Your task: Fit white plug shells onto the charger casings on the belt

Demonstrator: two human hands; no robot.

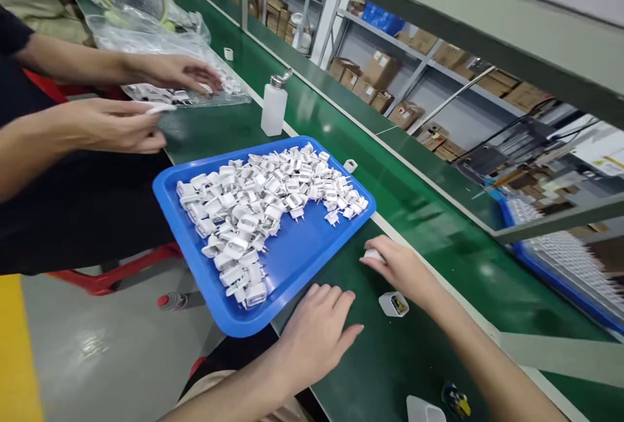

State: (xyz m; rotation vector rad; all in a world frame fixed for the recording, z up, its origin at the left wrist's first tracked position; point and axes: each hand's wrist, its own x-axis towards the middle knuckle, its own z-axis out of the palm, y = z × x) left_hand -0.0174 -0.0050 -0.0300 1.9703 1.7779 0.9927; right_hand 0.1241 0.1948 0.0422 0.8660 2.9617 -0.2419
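Note:
A blue tray (297,266) lies on the green bench, piled with white two-pin charger plug parts (244,207). Close to the tray's near edge, my left hand (319,328) has its thumb spread away from the fingers and no object visible in it. My right hand (397,269) pinches a small white plastic piece (374,254), mostly covered by the fingers, beyond the tray's right corner. Just below it lies a white charger housing (394,305) with electronic parts showing inside. Further down sit another white housing (424,410) and a small circuit board (456,400).
A co-worker's hands (121,126) work at the left beside a clear plastic bag (160,51) of parts. A pump bottle (274,106) stands behind the tray. White housings (350,166) sit on the green conveyor belt (414,194). A metal frame (560,220) crosses the right.

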